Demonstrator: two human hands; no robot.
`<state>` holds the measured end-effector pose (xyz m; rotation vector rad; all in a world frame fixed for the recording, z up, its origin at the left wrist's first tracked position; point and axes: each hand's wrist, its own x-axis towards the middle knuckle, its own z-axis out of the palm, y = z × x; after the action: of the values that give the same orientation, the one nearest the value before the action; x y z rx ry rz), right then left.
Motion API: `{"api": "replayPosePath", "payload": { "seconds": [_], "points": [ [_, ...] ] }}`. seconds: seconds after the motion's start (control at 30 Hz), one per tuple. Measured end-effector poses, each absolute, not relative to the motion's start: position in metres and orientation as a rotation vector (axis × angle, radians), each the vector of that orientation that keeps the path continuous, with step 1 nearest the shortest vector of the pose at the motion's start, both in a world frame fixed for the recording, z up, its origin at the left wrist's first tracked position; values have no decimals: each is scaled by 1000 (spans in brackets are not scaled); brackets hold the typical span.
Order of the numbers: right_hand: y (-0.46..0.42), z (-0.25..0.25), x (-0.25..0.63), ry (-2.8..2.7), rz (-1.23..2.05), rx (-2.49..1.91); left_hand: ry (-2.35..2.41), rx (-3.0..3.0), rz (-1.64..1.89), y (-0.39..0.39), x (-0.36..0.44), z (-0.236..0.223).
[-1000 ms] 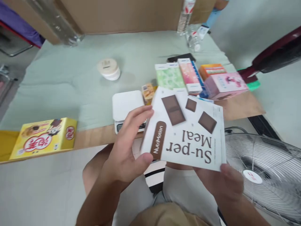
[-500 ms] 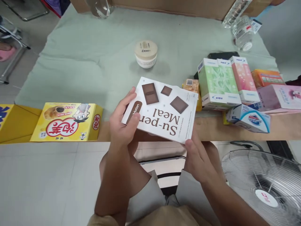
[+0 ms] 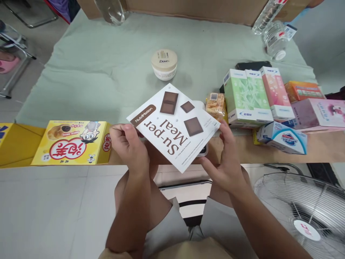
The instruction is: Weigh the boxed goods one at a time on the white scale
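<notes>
A flat white "Su-per Meal" box (image 3: 172,126) with chocolate pieces printed on it is held over the table's near edge, turned cornerwise, its print upside down to me. My left hand (image 3: 130,145) is closed at its left corner, the thumb by the edge and some fingertips hidden underneath. At the right corner, the fingers of my right hand (image 3: 225,162) touch the box while the thumb sits lower, apart from them. Partly covered below the box is a white-edged object (image 3: 202,153), whose kind I cannot make out. A Dove cream jar (image 3: 164,64) stands beyond.
A yellow snack box (image 3: 71,142) lies left, beside another yellow box (image 3: 21,144). To the right are a wrapped snack (image 3: 215,104), green cartons (image 3: 246,95), a pink carton (image 3: 277,93) and a blue-white box (image 3: 283,138). Clear bottles (image 3: 276,39) lie behind; a fan (image 3: 304,216) stands below right.
The Su-per Meal box has turned so that a corner points toward me. My left hand has shifted left to its corner, off its printed face. My view has moved slightly.
</notes>
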<state>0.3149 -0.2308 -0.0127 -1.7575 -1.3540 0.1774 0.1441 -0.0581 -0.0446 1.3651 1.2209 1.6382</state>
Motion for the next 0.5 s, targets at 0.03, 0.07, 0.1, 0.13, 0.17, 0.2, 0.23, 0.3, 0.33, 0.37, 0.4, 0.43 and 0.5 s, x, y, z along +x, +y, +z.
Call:
{"api": "replayPosePath", "payload": {
  "seconds": [0.03, 0.07, 0.1, 0.13, 0.17, 0.2, 0.23, 0.3, 0.33, 0.37, 0.4, 0.43, 0.5],
  "points": [
    [-227, -13, 317, -1373, 188, -1739, 1184, 1369, 1600, -62, 146, -45],
    [-225, -13, 318, -1386, 193, -1727, 1140, 1366, 1558, -65, 148, -45],
    [-224, -13, 317, -1392, 188, -1724, 1079, 1361, 1505, -68, 151, -45],
    [-224, -13, 316, -1391, 180, -1728, 1006, 1362, 1443, -71, 153, -44],
    [-225, -13, 314, -1387, 174, -1735, 929, 1375, 1373, -73, 156, -43],
    [-226, -13, 311, -1387, 170, -1742, 854, 1394, 1304, -75, 157, -42],
    [-228, -13, 308, -1388, 167, -1749, 787, 1411, 1242, -76, 159, -40],
    [-233, -11, 303, -1382, 165, -1766, 682, 1424, 1127, -76, 160, -38],
    [-236, -11, 302, -1372, 164, -1776, 644, 1407, 1077, -76, 159, -37],
    [-238, -10, 301, -1361, 166, -1785, 606, 1377, 1033, -75, 158, -36],
    [-241, -10, 301, -1349, 170, -1793, 571, 1346, 994, -75, 157, -36],
    [-243, -11, 302, -1337, 178, -1797, 541, 1322, 962, -75, 155, -37],
    [-246, -12, 304, -1307, 203, -1798, 503, 1315, 923, -74, 153, -38]
  ]
}}
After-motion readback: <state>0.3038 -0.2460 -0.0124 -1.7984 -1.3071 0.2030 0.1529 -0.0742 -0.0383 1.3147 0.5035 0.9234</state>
